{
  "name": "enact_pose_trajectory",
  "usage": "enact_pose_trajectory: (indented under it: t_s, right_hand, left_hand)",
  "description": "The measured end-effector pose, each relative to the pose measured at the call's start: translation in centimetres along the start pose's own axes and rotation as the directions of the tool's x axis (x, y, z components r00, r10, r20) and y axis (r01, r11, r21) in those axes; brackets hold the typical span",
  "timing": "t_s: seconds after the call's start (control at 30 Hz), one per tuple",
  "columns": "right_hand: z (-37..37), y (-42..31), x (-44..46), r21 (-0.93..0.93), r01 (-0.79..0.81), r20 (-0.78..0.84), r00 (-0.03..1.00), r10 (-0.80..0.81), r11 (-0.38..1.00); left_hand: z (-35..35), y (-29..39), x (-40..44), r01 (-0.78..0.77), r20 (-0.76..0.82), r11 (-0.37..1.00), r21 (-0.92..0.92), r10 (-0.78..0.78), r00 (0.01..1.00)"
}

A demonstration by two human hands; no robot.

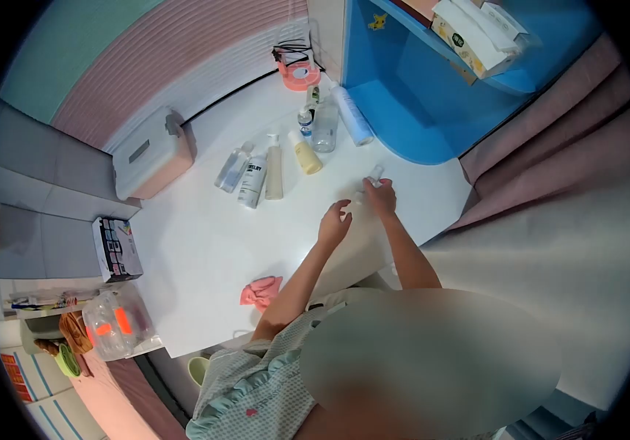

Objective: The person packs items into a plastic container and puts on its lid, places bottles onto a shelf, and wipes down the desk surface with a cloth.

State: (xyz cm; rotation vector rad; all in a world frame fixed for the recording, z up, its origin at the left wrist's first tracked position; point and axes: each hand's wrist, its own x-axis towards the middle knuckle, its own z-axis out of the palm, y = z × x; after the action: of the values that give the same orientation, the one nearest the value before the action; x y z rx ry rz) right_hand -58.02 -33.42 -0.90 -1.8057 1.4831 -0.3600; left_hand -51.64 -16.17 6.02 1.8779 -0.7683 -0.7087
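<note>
My right hand is closed around a small clear bottle, whose top sticks out beyond the fingers above the white table. Just left of it, my left hand has its fingers apart and curved, with nothing in them. Farther back stand or lie several bottles: a yellow one, a cream pump bottle, a white one with dark lettering, a clear one, a large transparent one and a light blue can.
A pink cloth lies near the front edge. A lidded box and a dark printed box stand at the left. Behind are a pink holder with cables and a blue shelf with a tissue pack.
</note>
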Motion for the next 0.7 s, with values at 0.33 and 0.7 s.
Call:
enact_pose_trajectory:
  t_s: [0.33, 0.7]
  right_hand:
    - [-3.1, -2.0, 4.0, -0.1, 0.176, 0.314, 0.939, -0.137, 0.979]
    - [-8.9, 0.4, 4.8, 0.287, 0.519, 0.066, 0.828, -0.557, 0.805]
  left_hand:
    - [6.4, 0.0, 5.3, -0.091, -0.199, 0.929, 0.358, 0.171, 0.965]
    - [11.9, 3.3, 8.2, -0.071, -0.217, 0.974, 0.216, 0.119, 0.969]
